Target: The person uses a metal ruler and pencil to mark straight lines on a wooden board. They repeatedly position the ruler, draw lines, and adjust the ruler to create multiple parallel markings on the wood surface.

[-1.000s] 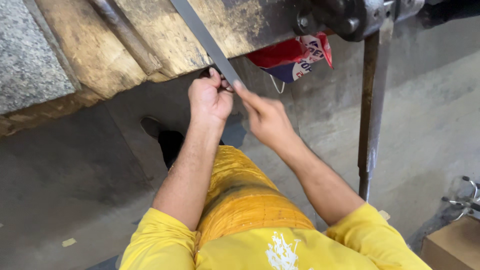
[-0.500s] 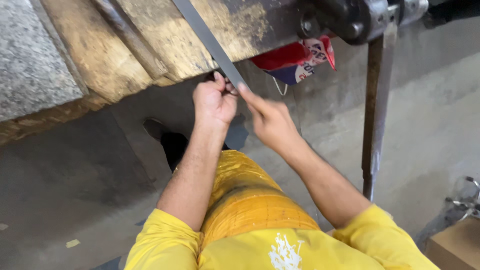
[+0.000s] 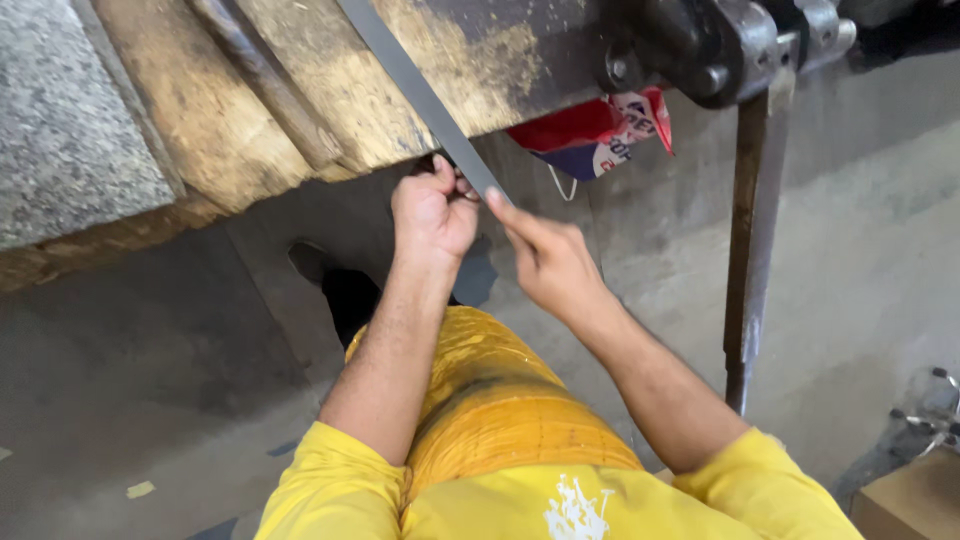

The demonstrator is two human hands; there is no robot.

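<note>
A flat grey metal strip [image 3: 420, 95] runs diagonally down across the worn wooden workbench [image 3: 300, 90] and juts past its front edge, where both hands meet at its lower end. The left hand [image 3: 433, 215] is curled into a fist just under the bench edge, thumb and fingers pinched at the strip's end. The right hand [image 3: 550, 265] reaches in from the right, its forefinger stretched out and touching the tip of the strip; whether its other fingers grip anything I cannot tell. At the bench's right end sits a dark bench vise [image 3: 715, 45], with a rusty steel leg [image 3: 752, 230] dropping to the concrete floor [image 3: 870, 250]. A crumpled red, white and blue bag [image 3: 590, 135] hangs beneath the bench just behind the hands.
</note>
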